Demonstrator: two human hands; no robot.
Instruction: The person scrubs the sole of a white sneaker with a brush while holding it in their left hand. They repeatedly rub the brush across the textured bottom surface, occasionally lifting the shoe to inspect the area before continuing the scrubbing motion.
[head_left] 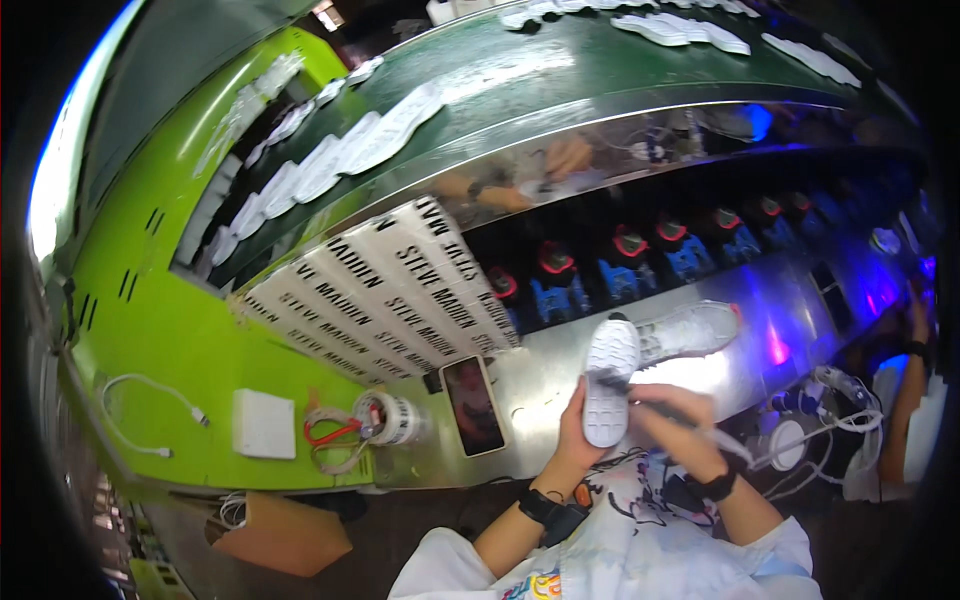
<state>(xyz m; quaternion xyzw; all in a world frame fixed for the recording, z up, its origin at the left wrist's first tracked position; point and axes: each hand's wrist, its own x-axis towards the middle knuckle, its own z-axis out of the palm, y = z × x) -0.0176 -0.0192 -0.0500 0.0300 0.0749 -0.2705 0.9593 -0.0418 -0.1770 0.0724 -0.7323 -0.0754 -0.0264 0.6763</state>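
Note:
A white shoe is held upright in front of me, its ridged sole turned up towards me. My left hand is closed around its lower left side. My right hand, smeared by motion, grips a thin brush whose dark tip lies against the middle of the sole. The brush's pale handle sticks out behind that hand. Just beyond, a second white shoe lies on the metal bench, partly behind the first.
Left of me are a phone, a tub of small items, red-handled scissors, a white box and a printed carton. White soles ride a green belt. Cables and another person's arm are at right.

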